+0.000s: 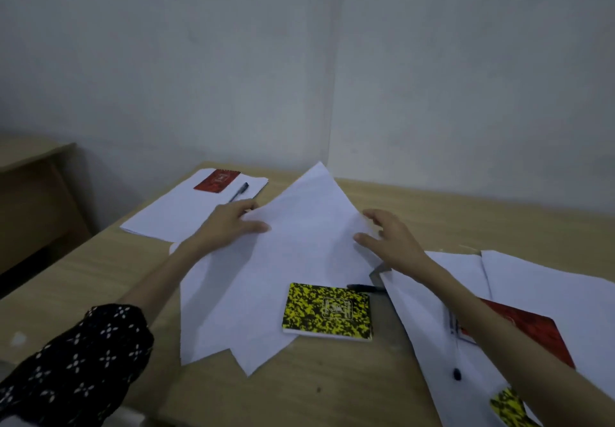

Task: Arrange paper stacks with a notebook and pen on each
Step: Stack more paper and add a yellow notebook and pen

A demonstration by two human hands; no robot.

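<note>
A loose, skewed stack of white sheets (pixel 283 270) lies mid-table. My left hand (pixel 229 223) grips its left edge, thumb on top. My right hand (pixel 389 236) holds its right edge, fingers spread. A yellow-and-black notebook (pixel 327 311) rests on the stack's near right corner, with a black pen (pixel 364 287) just behind it. At the far left a neat paper stack (pixel 173 213) carries a red notebook (pixel 217 180) and a pen (pixel 238 191). On the right, more white sheets (pixel 539 293) hold a red notebook (pixel 532 330), a pen (pixel 456 360) and a second yellow-black notebook (pixel 509 408) at the frame's edge.
The wooden table (pixel 332 390) stands against a pale wall corner. A grey flat object (pixel 386 310) lies partly under the right-hand sheets. A second wooden desk (pixel 30 173) stands to the left, apart from the table.
</note>
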